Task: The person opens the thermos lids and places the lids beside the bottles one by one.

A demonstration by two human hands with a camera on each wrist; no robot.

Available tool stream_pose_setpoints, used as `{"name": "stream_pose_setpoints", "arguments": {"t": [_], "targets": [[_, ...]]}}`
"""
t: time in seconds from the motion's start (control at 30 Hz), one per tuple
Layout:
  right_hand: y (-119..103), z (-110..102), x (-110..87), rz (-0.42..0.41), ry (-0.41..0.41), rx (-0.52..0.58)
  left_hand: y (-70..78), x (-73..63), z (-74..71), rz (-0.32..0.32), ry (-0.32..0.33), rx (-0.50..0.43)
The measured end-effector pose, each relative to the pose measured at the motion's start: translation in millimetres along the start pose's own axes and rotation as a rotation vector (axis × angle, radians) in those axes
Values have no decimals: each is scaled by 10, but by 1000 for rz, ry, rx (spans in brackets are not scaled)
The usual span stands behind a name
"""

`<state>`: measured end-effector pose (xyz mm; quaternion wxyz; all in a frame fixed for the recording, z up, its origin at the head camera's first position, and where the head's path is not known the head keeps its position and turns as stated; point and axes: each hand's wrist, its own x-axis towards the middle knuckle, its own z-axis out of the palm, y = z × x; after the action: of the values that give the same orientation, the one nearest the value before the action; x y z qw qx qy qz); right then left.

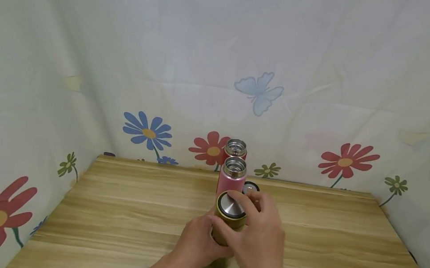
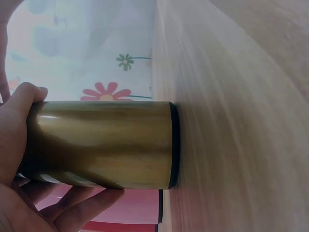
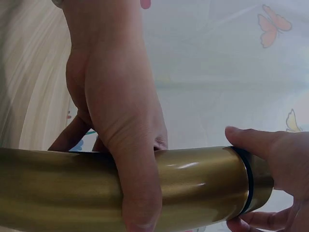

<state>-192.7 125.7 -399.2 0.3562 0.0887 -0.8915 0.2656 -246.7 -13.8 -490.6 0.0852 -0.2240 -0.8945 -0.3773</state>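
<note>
Soft, diffuse light fills the head view, a little dim, turning the far cloth point(image 1: 193, 51) a muted grey; its source cannot be told. The wooden table point(image 1: 140, 218) carries a faint, soft-edged shadow left of the pink bottle point(image 1: 230, 184), while the steel lid point(image 1: 231, 206) throws back bright streaks. Both wrist views look hazy. In the left one, the table's grain smears into blur, and the gold bottle point(image 2: 106, 140) runs from pale glints to deep shade. In the right one, small glare marks dot the bottle, whose outline bends with lens distortion.
</note>
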Motion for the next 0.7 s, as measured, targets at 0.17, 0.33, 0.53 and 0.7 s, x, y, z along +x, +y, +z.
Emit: {"name": "stream_pose_setpoints", "arguments": {"t": [0.17,0.33,0.53,0.7], "targets": [[-19,31,-5,-13,26,-17,-3,-7,0,14,6,25],[-17,29,1,-30,42,-16,-2,-8,-5,22,8,29],[-10,32,-3,-41,49,-17,-2,-10,-10,19,0,27],[1,34,-2,-58,61,0,-12,-2,-10,39,5,15]]}}
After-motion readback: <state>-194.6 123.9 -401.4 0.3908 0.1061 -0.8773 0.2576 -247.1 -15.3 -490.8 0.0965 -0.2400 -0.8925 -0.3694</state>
